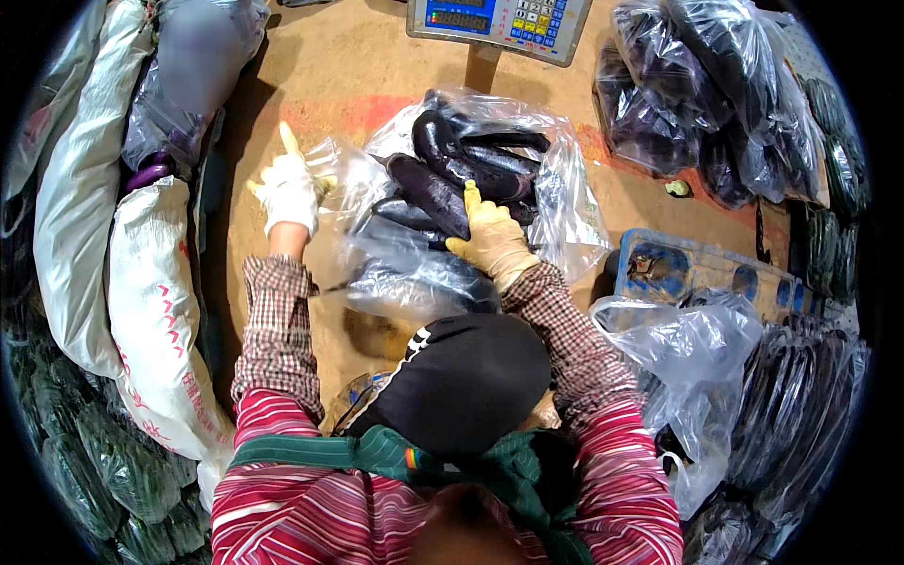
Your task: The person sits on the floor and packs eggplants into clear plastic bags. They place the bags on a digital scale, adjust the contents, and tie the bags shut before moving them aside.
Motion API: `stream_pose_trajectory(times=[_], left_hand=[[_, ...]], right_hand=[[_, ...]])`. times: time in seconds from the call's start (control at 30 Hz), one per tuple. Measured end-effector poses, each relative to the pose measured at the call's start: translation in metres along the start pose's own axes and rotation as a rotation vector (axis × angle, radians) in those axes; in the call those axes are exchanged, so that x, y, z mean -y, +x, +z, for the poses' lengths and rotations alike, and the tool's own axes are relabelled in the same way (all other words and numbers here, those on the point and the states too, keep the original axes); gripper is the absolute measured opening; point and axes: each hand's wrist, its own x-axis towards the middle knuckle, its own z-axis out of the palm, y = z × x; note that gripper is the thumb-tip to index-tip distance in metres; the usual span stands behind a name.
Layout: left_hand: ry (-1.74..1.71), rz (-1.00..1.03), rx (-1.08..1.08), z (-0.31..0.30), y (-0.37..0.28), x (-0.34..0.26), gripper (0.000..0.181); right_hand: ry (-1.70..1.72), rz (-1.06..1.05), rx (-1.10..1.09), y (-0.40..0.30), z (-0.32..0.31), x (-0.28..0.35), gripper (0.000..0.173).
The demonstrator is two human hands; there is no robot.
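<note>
Several dark purple eggplants [431,191] lie in a wide-mouthed clear plastic bag [572,205] in front of me, below the post of a digital scale [484,67]. My right hand [494,240], in a pale yellow glove, rests on the eggplants at the bag's lower right, index finger stretched out; whether it grips one cannot be told. My left hand [289,187], in a whitish glove, is at the bag's left edge with its fingers spread. Bag film touches or lies close to its thumb side. Part of the plastic covers the lower eggplants.
Bagged eggplants [671,92] stand at the upper right. A blue-rimmed crate [706,261] and a loose clear bag [678,339] are at my right. Long white sacks [152,282] line the left side. A scale display [494,25] stands at the top.
</note>
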Motion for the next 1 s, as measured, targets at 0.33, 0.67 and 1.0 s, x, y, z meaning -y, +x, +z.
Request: stream_pose_trajectory(times=[0.33,0.67,1.0], left_hand=[[-1.353,0.077,0.353,-0.011,0.034,0.06,0.02],[-1.825,0.158,0.238,-0.061,0.025,0.059,0.024],[-1.687,0.266,0.199,-0.048,0.017,0.046,0.029]], right_hand=[[2.074,0.176,0.343,-0.045,-0.067,-0.052,0.052],[1.613,0.012,0.252,-0.066,-0.13,-0.068,0.045],[2.21,-0.002,0.351,-0.065,-0.112,-0.067,0.062]])
